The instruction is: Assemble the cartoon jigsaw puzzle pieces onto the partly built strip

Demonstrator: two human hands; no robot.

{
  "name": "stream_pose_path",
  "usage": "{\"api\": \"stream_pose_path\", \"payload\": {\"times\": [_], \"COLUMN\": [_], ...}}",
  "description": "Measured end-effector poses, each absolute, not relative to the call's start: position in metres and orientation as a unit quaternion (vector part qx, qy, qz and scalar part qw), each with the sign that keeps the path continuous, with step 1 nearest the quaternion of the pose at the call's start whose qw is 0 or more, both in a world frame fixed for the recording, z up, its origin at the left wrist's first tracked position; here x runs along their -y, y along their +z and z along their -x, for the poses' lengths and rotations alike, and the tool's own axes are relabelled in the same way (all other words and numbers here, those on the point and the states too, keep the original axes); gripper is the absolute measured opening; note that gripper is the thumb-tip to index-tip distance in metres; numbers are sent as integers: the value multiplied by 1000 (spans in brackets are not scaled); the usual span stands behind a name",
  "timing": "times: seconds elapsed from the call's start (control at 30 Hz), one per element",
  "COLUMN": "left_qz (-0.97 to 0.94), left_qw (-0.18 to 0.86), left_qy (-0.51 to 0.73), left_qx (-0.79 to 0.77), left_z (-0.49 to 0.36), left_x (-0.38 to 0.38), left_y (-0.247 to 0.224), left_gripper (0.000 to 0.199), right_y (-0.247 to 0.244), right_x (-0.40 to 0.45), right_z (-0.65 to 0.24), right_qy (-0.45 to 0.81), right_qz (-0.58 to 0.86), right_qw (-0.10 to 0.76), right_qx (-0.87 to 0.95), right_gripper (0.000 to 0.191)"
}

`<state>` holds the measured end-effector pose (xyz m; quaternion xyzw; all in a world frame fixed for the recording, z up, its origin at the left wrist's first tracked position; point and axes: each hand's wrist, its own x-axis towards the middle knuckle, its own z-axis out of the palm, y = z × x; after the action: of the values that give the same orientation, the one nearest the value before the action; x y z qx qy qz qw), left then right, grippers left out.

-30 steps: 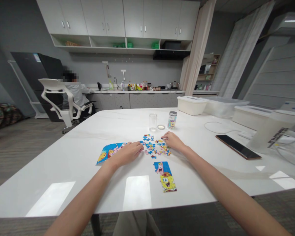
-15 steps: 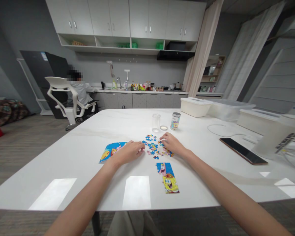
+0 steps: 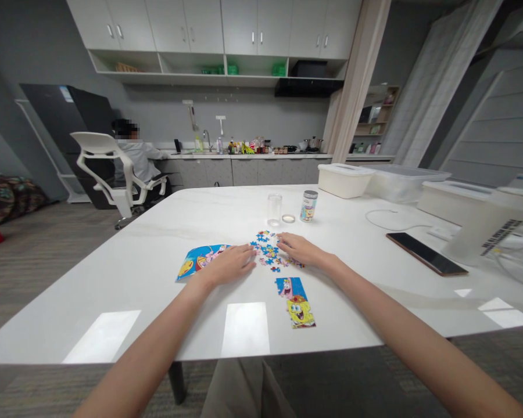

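Observation:
A pile of loose jigsaw pieces (image 3: 269,251), mostly blue with pink and yellow bits, lies on the white table (image 3: 148,325). My left hand (image 3: 233,264) rests at the pile's left edge, fingers stretched towards it, and partly covers a SpongeBob picture sheet (image 3: 198,257). From the right, my right hand (image 3: 303,249) reaches over the pile with its fingers apart, fingertips at the upper right pieces. No piece shows in either hand, though the undersides of the fingers are hidden. Nearer to me lies a joined section of puzzle (image 3: 297,303) with a pink and a yellow character.
Behind the pile stand a clear jar (image 3: 274,210), a round lid (image 3: 288,219) and a printed can (image 3: 308,206). To the right are a phone (image 3: 425,253), a white cable (image 3: 387,225), a pitcher (image 3: 475,232) and lidded boxes (image 3: 344,181). A person (image 3: 135,159) sits at the far counter.
My right hand has shifted slightly left over the pieces, its fingers stretching out more. My left hand's fingers have flattened a little. The whole view has tilted slightly.

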<state>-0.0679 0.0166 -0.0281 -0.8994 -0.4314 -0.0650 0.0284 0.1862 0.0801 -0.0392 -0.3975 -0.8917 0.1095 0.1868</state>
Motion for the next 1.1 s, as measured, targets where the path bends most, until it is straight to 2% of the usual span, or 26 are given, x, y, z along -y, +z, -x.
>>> {"api": "stream_pose_path", "payload": {"times": [0.13,0.23,0.3,0.47,0.67,0.87,1.0,1.1], "left_qz": [904,903,902,908,906,910,912,913], "left_qw": [34,43,48,54,69,69,68,68], "left_qy": [-65,-70,-70,-61,-65,-60,-57,-55], "left_qx": [421,422,424,411,413,405,400,399], "left_z": [69,67,65,61,62,63,63,62], "left_x": [-17,-18,-18,-18,-17,-20,-21,-19], "left_y": [-28,-31,-34,-32,-27,-33,-32,-30], "left_gripper": [35,42,45,35,35,36,37,40], "right_y": [-35,-39,-42,-47,-52,-58,-57,-54], "right_x": [-78,-77,-78,-83,-82,-84,-85,-85], "right_z": [-186,-184,-183,-183,-181,-181,-184,-188], "right_qy": [105,114,122,97,102,94,60,19], "right_qz": [390,385,374,342,396,379,416,450], "right_qw": [197,190,186,163,104,86,75,55], "right_qx": [893,896,900,920,906,917,904,891], "right_gripper": [27,27,31,41,60,56,60,52]}}
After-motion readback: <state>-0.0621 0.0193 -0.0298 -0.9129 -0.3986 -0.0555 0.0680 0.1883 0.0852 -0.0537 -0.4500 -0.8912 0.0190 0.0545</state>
